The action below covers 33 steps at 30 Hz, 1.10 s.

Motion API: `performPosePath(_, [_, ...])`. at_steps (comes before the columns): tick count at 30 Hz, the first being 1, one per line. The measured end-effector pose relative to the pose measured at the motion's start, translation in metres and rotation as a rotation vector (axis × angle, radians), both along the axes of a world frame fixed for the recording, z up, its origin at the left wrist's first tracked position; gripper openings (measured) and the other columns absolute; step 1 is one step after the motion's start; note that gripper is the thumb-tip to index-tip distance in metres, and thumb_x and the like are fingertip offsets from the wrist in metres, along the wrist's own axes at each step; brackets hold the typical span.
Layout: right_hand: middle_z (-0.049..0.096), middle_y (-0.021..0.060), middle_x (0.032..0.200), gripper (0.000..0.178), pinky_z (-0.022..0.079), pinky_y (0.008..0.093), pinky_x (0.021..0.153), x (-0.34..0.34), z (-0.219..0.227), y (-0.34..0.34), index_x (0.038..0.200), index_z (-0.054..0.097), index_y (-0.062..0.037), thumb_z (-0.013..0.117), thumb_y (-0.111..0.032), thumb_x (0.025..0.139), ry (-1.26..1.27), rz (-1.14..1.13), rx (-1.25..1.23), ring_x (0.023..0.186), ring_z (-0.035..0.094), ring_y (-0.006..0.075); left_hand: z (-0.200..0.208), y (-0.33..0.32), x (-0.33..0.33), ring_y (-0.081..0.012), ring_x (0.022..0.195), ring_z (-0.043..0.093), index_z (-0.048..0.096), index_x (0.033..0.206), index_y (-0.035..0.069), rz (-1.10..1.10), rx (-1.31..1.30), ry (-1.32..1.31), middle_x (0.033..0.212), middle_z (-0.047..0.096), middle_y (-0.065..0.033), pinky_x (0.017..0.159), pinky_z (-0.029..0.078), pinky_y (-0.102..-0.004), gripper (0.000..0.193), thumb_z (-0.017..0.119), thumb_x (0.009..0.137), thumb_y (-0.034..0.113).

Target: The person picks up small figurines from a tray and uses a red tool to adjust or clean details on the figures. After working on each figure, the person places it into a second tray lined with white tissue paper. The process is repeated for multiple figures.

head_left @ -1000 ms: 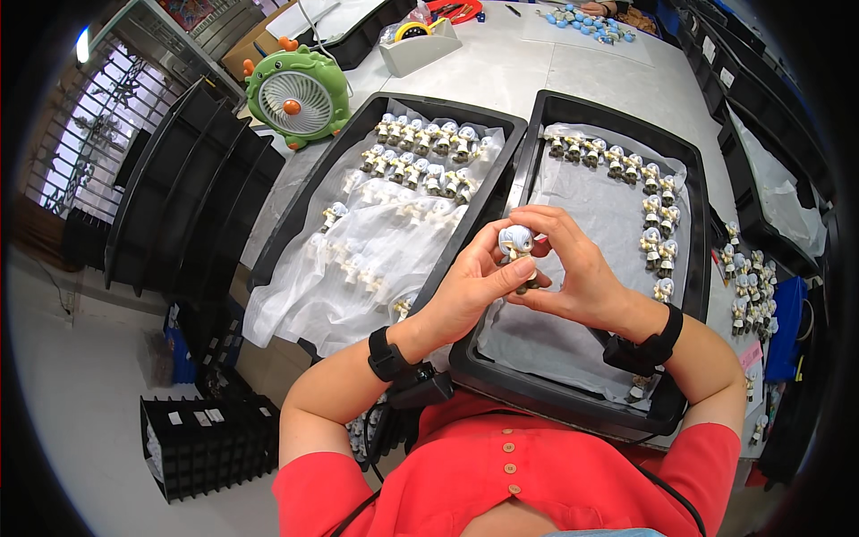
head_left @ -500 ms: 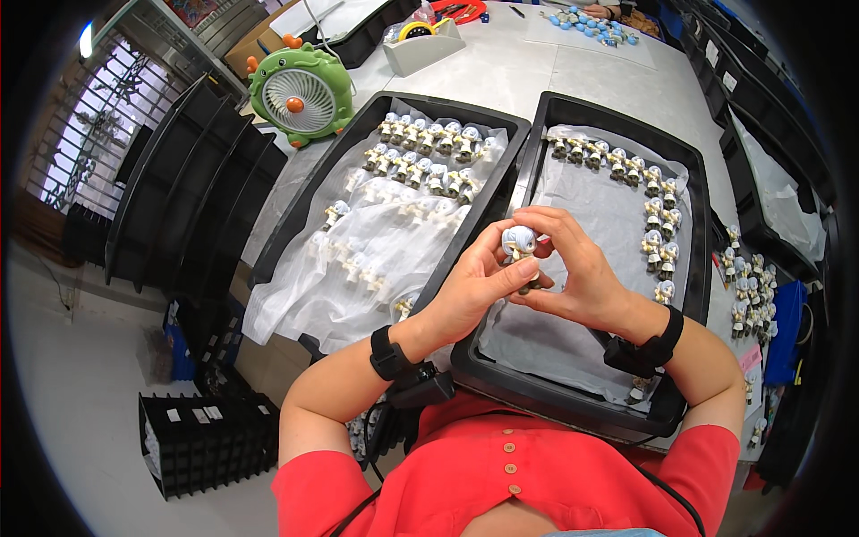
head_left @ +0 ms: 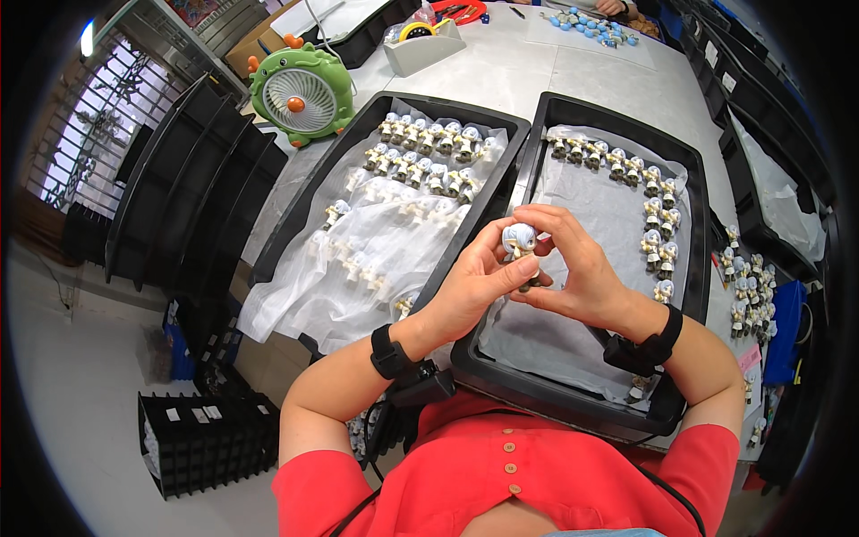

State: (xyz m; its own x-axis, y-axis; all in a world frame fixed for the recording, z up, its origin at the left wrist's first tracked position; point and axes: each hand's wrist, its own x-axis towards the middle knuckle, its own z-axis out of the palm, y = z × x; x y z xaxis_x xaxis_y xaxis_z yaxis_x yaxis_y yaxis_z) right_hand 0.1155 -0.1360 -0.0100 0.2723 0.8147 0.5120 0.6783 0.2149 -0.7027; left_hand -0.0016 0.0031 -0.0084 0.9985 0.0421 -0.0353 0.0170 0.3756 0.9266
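Observation:
A small figurine [head_left: 520, 240] with pale blue-white hair and dark feet is held upright between my two hands. My left hand [head_left: 479, 279] grips it, thumb across its lower body. Curled around its other side, my right hand [head_left: 582, 273] touches it at the head and near the base with its fingertips. Both hands are over the inner edge of the right black tray [head_left: 702, 268], where similar figurines [head_left: 653, 215] line the far and right sides on white paper. The left black tray [head_left: 309, 183] has rows of figurines [head_left: 429, 139], partly under a translucent sheet [head_left: 313, 295].
A green fan [head_left: 300, 94] stands beyond the left tray, near a grey tape dispenser [head_left: 425, 49]. More figurines [head_left: 752, 291] crowd the table's right side. Stacked black trays [head_left: 179, 188] rise at the left. Another person's hand [head_left: 611, 7] is at the far end, by blue pieces [head_left: 586, 25].
My hands and the figurine stay almost in place. The other person's hand at the far end has shifted slightly.

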Motion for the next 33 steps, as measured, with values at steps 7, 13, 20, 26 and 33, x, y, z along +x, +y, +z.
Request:
performPosePath(7, [0.046,0.0128,0.124,0.072,0.050,0.0301,0.082,0.0002,-0.0001,-0.0001,0.127,0.044,-0.0070,0.079,-0.007,0.063,0.006,0.004,-0.011,0.106,0.054,0.0240,-0.0013,0.0003,-0.0001,-0.0246,0.102,0.059,0.027,0.137,0.005,0.000,0.002,0.004,0.120,0.049,-0.0134,0.080,0.052,-0.0329,0.055,0.055,0.092,0.021])
performPosePath(13, [0.047,0.0127,0.124,0.072,0.050,0.0302,0.082,0.0010,-0.0014,0.0005,0.127,0.044,-0.0074,0.080,-0.008,0.064,0.009,0.010,-0.009,0.105,0.054,0.0235,-0.0031,0.0008,0.0005,-0.0239,0.101,0.059,0.028,0.136,0.004,0.005,0.000,0.013,0.120,0.049,-0.0130,0.080,0.052,-0.0326,0.055,0.056,0.091,0.020])
performPosePath(20, [0.047,0.0128,0.124,0.073,0.050,0.0306,0.082,0.0007,-0.0006,0.0001,0.127,0.045,-0.0075,0.080,-0.008,0.063,0.004,0.006,-0.010,0.106,0.054,0.0244,-0.0009,-0.0009,-0.0001,-0.0241,0.102,0.059,0.028,0.136,0.004,0.017,0.007,0.010,0.120,0.049,-0.0133,0.080,0.052,-0.0328,0.055,0.056,0.091,0.021])
performPosePath(26, [0.047,0.0129,0.124,0.073,0.050,0.0309,0.082,0.0007,-0.0012,0.0005,0.127,0.045,-0.0075,0.080,-0.008,0.063,0.007,0.005,-0.006,0.106,0.054,0.0249,-0.0003,-0.0015,-0.0004,-0.0235,0.101,0.060,0.028,0.136,0.004,0.027,0.011,0.011,0.120,0.050,-0.0132,0.080,0.052,-0.0324,0.057,0.058,0.090,0.022])
performPosePath(33, [0.047,0.0133,0.125,0.073,0.050,0.0312,0.082,0.0010,-0.0019,0.0008,0.127,0.044,-0.0069,0.080,-0.008,0.063,0.006,0.013,0.004,0.106,0.053,0.0250,0.0008,-0.0024,-0.0009,-0.0215,0.099,0.060,0.029,0.136,0.003,0.041,0.043,0.002,0.119,0.051,-0.0131,0.077,0.051,-0.0300,0.059,0.060,0.090,0.023])
